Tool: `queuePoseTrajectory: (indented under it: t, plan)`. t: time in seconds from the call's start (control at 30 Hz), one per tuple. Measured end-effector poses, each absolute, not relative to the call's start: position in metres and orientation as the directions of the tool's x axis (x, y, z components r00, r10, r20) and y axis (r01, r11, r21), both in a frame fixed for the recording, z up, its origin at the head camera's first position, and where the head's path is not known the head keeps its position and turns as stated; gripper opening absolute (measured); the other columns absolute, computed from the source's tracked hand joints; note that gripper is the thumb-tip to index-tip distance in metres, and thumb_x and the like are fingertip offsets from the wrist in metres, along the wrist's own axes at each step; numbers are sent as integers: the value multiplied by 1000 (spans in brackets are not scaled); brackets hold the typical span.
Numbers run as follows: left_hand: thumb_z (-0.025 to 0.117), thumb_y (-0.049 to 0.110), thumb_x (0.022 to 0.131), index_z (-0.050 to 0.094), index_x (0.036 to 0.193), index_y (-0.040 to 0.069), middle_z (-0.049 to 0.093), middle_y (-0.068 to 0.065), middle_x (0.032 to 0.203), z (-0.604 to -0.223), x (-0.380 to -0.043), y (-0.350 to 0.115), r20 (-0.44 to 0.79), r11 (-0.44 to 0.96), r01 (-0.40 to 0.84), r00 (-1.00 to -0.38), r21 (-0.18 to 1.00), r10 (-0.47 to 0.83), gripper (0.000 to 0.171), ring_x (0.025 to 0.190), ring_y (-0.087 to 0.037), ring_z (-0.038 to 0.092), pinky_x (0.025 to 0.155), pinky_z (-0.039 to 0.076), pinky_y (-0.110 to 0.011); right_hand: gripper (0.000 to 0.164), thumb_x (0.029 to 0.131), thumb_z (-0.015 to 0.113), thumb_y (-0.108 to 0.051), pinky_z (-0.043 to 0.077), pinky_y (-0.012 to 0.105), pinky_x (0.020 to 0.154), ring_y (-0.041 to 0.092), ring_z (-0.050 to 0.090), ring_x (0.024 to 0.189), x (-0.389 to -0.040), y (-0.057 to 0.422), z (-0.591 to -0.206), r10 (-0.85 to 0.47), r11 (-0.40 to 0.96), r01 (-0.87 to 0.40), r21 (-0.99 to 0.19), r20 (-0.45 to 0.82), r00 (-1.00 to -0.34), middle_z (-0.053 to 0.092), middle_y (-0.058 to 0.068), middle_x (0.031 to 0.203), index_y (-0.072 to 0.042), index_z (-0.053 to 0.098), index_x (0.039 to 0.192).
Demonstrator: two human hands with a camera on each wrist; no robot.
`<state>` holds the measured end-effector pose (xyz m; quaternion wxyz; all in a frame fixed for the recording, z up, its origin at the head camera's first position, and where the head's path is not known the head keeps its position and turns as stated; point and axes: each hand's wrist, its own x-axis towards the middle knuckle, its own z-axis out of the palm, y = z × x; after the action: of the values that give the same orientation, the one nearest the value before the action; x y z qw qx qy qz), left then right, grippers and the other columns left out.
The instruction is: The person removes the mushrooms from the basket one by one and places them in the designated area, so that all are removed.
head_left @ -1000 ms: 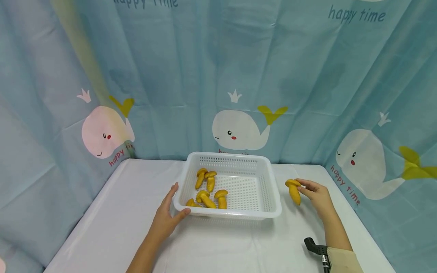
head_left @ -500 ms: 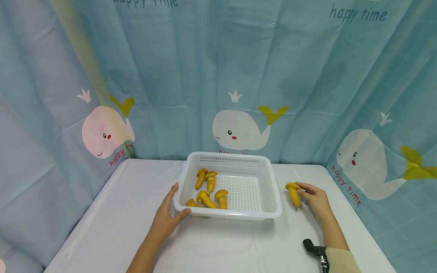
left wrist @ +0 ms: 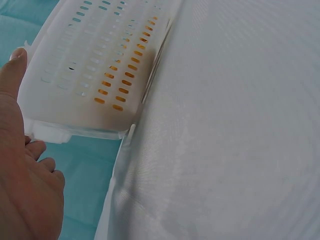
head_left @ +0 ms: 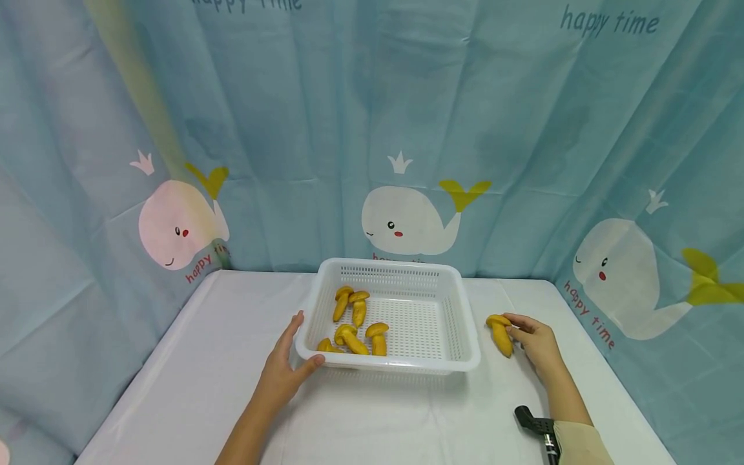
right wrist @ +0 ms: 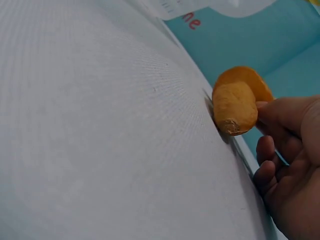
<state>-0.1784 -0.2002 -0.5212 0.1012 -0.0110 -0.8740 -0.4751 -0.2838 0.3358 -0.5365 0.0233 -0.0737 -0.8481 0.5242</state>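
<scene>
At the right of the white plastic basket [head_left: 453, 366], my right hand [head_left: 537, 342] pinches a yellow mushroom [head_left: 500, 336] by its side, just below the cap. The right wrist view shows this mushroom [right wrist: 234, 107] stem end first, low over the white cloth, with thumb and fingertips at its far side. My left hand [head_left: 281, 374] holds the basket's front left corner, thumb on the front rim and fingers along the left side. Inside the basket, on the left, lie several similar mushrooms [head_left: 358, 310]; their yellow shows through the slots of the basket wall [left wrist: 100, 65] in the left wrist view.
A white cloth covers the table [head_left: 378, 420]. Behind it hangs a blue curtain [head_left: 279, 226] printed with whales. A black device with a rod [head_left: 537, 423] sits beside the right sleeve [head_left: 581, 442].
My right hand has lowered the mushroom slightly toward the table, and the mushroom has tilted a little. The left hand and basket stay where they were.
</scene>
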Motion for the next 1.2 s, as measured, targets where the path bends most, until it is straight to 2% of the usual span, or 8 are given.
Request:
queuePoseTrajectory:
  t: [0.17,0.33,0.63,1.07,1.2]
  plan:
    - [79,52,86,21,164,36,21,-2,171,-520,-178,-200,190,553,116,-979,825,-78,98,157,-36,21,115,23,-74,44,103,63,-24,45,6,80,32,46,138,-284,336,-538,163,427,118,-897,-52,-985,50,19,152,-6,59,143]
    - [79,53,86,22,164,35,23,-4,171,-521,-178,-200,203,560,124,-976,819,-81,97,156,-36,21,115,24,-74,44,104,62,-24,46,8,80,32,46,137,-284,337,-538,158,433,125,-893,-61,-986,50,19,152,-7,58,145]
    - [79,51,87,22,164,35,22,-4,171,-520,-178,-199,204,560,126,-976,819,-79,97,156,-38,21,114,24,-74,44,104,61,-20,50,17,77,23,47,120,-283,340,-536,135,444,105,-890,-49,-990,51,18,149,-7,57,145]
    - [80,48,87,22,164,32,24,-7,170,-520,-177,-200,233,552,160,-970,819,-65,97,155,-39,23,113,26,-74,40,104,61,-20,52,18,77,21,45,110,-281,341,-534,151,464,89,-881,-21,-988,51,16,148,-9,60,143]
    - [80,48,87,22,164,34,23,-5,170,-521,-177,-200,229,548,159,-971,821,-62,97,156,-38,23,114,25,-74,40,103,62,-19,50,18,71,21,45,102,-281,340,-532,150,481,70,-874,3,-989,53,17,142,-9,61,142]
